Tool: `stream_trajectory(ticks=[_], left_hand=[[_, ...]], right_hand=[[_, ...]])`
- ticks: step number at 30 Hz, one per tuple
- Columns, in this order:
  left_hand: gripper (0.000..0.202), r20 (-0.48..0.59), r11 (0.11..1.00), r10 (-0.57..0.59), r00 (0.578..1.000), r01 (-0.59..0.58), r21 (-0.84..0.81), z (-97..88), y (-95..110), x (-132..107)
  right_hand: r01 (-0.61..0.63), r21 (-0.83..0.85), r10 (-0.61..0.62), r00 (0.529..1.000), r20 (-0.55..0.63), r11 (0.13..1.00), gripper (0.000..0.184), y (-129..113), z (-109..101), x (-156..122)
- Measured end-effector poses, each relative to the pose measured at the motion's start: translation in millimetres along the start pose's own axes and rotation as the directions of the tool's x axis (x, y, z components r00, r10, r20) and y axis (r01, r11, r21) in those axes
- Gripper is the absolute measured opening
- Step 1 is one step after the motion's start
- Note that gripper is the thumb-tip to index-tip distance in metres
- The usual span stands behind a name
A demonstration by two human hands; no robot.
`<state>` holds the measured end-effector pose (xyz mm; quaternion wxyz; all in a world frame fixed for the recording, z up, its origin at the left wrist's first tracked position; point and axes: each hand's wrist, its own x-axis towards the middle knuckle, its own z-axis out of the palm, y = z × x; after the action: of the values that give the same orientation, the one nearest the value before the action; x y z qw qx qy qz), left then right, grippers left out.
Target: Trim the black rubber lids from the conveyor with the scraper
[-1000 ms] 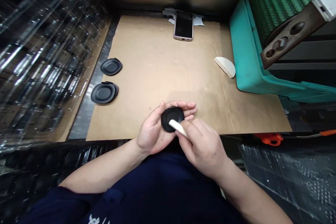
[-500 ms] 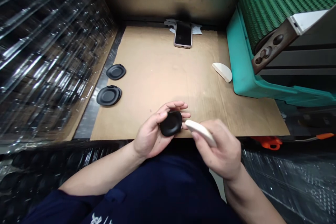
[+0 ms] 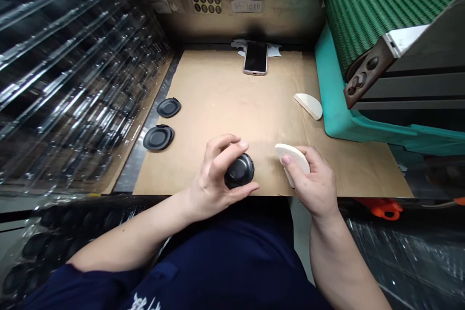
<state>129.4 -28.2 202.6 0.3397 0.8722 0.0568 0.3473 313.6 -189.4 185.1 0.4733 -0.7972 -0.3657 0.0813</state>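
Note:
Between the thumb and fingers of my left hand (image 3: 214, 179) is a small round black plastic case (image 3: 240, 171), held tilted above the front of the cardboard. My right hand (image 3: 316, 179) grips a white, flat, rounded pad (image 3: 296, 157), its thumb pressed on the face. The pad and the black case are apart. On the left of the cardboard lie two similar black pieces, a nearer one (image 3: 159, 137) and a farther one (image 3: 169, 107). A white half-round pad (image 3: 308, 105) rests at the right, beside the teal bin.
A cardboard sheet (image 3: 232, 101) covers the table. A phone (image 3: 256, 58) lies at the back. On the right stand a teal bin (image 3: 336, 121) and a green ribbed belt (image 3: 392, 5). Stacked clear plastic trays (image 3: 72, 72) rise at the left. Something orange (image 3: 383, 209) hangs below the right edge.
My left hand has turned over, so the black case now shows its other side. My right hand has moved the white pad away to the right. The view has shifted slightly.

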Motion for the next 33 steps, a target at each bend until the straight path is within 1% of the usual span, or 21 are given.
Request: stream_trajectory(ticks=[1, 2, 3, 4, 5, 6, 7, 8, 10, 11, 13, 14, 15, 17, 18, 20, 22, 25, 27, 29, 33], left_hand=[[0.062, 0.069, 0.994, -0.069, 0.995, 0.074, -0.081, -3.5, 2.5, 3.1], [0.038, 0.148, 0.962, -0.162, 0.976, 0.190, -0.196, -7.5, 4.4, 6.6], [0.019, 0.233, 0.888, -0.264, 0.936, 0.330, -0.320, -11.8, 5.5, 10.1], [0.012, 0.304, 0.778, -0.359, 0.882, 0.463, -0.425, -16.2, 5.3, 13.4], [0.016, 0.349, 0.669, -0.442, 0.827, 0.562, -0.486, -20.5, 3.8, 16.2], [0.020, 0.356, 0.605, -0.512, 0.782, 0.622, -0.497, -24.5, 0.9, 18.4], [0.023, 0.330, 0.606, -0.565, 0.756, 0.652, -0.455, -27.9, -3.3, 19.9], [0.026, 0.282, 0.659, -0.599, 0.750, 0.661, -0.360, -30.8, -8.4, 20.6], [0.028, 0.174, 0.788, -0.592, 0.787, 0.610, -0.082, -34.8, -19.8, 19.7], [0.027, 0.132, 0.823, -0.567, 0.813, 0.566, 0.047, -36.1, -24.9, 18.1], [0.025, 0.068, 0.849, -0.506, 0.860, 0.482, 0.215, -37.5, -31.5, 13.0], [0.030, 0.056, 0.858, -0.470, 0.881, 0.441, 0.264, -37.8, -32.4, 9.7], [0.042, 0.071, 0.868, -0.431, 0.900, 0.391, 0.306, -37.7, -31.8, 6.3], [0.063, 0.195, 0.883, -0.356, 0.914, 0.261, 0.390, -36.7, -27.1, 0.0], [0.063, 0.279, 0.886, -0.329, 0.902, 0.193, 0.422, -35.8, -24.1, -2.0], [0.051, 0.396, 0.882, -0.314, 0.863, 0.111, 0.457, -34.1, -20.0, -2.0], [0.046, 0.402, 0.871, -0.323, 0.857, 0.103, 0.481, -34.9, -21.5, 5.4], [0.050, 0.285, 0.790, -0.368, 0.885, 0.137, 0.597, -46.3, -37.0, 29.0], [0.052, 0.187, 0.708, -0.403, 0.896, 0.175, 0.684, -61.9, -53.4, 47.3], [0.054, 0.115, 0.644, -0.435, 0.893, 0.220, 0.733, -81.5, -71.4, 61.3], [0.059, 0.004, 0.521, -0.521, 0.853, 0.315, 0.793, -119.0, -105.9, 65.8]], right_hand=[[0.001, -0.001, -0.001, 1.000, 0.004, 1.000, 0.022, -0.8, -0.5, -0.4], [0.001, -0.002, -0.001, 1.000, 0.008, 1.000, 0.021, -1.2, -0.9, -0.6], [0.000, -0.002, 0.000, 1.000, 0.010, 1.000, 0.021, -1.3, -1.2, -0.8], [0.001, -0.002, -0.001, 1.000, 0.014, 1.000, 0.021, -1.1, -1.4, -1.0], [0.004, 0.001, -0.004, 1.000, 0.017, 1.000, 0.020, -0.7, -1.4, -1.1], [0.008, 0.004, -0.008, 1.000, 0.020, 1.000, 0.020, -0.2, -1.3, -1.2], [0.009, 0.008, -0.010, 1.000, 0.022, 1.000, 0.020, 0.2, -1.2, -1.3], [0.010, 0.013, -0.011, 1.000, 0.024, 1.000, 0.020, 0.5, -1.0, -1.5], [0.013, 0.017, -0.013, 1.000, 0.021, 1.000, 0.020, 0.3, -0.7, -1.7], [0.014, 0.018, -0.014, 1.000, 0.018, 1.000, 0.020, -0.1, -0.7, -1.9], [0.024, 0.020, -0.024, 1.000, 0.015, 1.000, 0.019, -1.2, -0.9, -2.1], [0.029, 0.020, -0.030, 0.999, 0.018, 0.999, 0.019, -1.6, -1.2, -2.2], [0.035, 0.021, -0.035, 0.999, 0.022, 0.999, 0.018, -1.9, -1.5, -2.3], [0.042, 0.024, -0.043, 0.999, 0.034, 0.999, 0.018, -2.0, -2.3, -2.6], [0.043, 0.024, -0.044, 0.998, 0.039, 0.999, 0.017, -1.7, -2.7, -2.8], [0.041, 0.022, -0.042, 0.998, 0.042, 0.999, 0.017, -0.6, -3.3, -3.3], [0.042, 0.022, -0.043, 0.998, 0.043, 0.999, 0.017, 0.6, -3.5, -3.7], [0.054, 0.024, -0.055, 0.997, 0.047, 0.998, 0.017, 1.6, -3.2, -3.7], [0.063, 0.027, -0.064, 0.997, 0.047, 0.998, 0.017, 1.5, -2.9, -3.2], [0.074, 0.031, -0.075, 0.996, 0.039, 0.997, 0.017, 1.0, -2.7, -2.7], [0.098, 0.047, -0.100, 0.995, 0.032, 0.994, 0.014, 0.9, -1.7, -2.1]])
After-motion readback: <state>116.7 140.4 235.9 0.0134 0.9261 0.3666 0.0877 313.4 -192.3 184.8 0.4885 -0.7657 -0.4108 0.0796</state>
